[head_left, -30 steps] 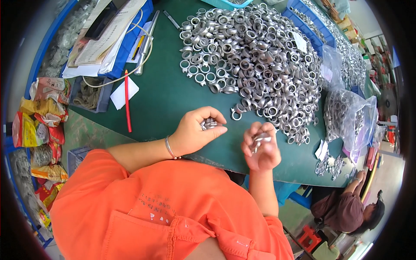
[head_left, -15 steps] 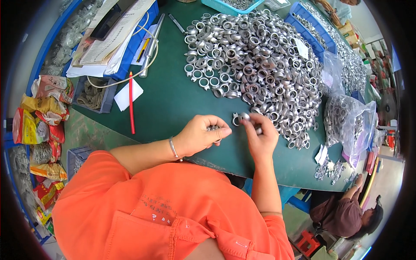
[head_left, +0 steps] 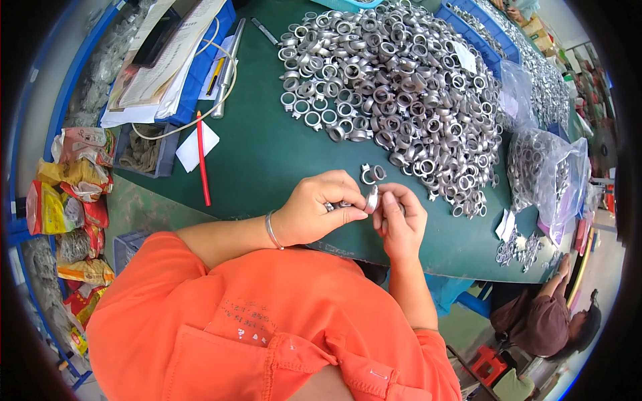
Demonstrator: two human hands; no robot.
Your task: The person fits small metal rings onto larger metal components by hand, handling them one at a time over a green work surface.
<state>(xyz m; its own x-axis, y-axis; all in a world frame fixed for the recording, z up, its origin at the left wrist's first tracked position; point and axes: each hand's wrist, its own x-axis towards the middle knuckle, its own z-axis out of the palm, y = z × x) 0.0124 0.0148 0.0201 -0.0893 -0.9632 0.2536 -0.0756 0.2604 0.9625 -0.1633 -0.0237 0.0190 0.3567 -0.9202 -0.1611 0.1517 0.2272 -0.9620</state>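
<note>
A grey metal ring (head_left: 372,199) is pinched in the fingertips of my right hand (head_left: 402,219). It meets the thumb and fingertips of my left hand (head_left: 319,206), which is closed around several small metal pieces (head_left: 339,204), partly hidden by the fingers. Just beyond my hands, two loose metal rings (head_left: 372,174) lie together on the green tabletop (head_left: 247,154). Farther off spreads a large heap of similar rings (head_left: 401,80), each with a small lug where it can be made out.
Left of the heap are a red pencil (head_left: 203,160), white paper (head_left: 194,148) and a blue bin (head_left: 212,60) topped with papers. A plastic bag of rings (head_left: 542,170) and small metal parts (head_left: 518,250) lie right. Another person (head_left: 545,321) sits at the right edge.
My right hand has turned and brought a ring against my left fingertips. Two rings now lie together on the table beyond my hands. The view has shifted slightly.
</note>
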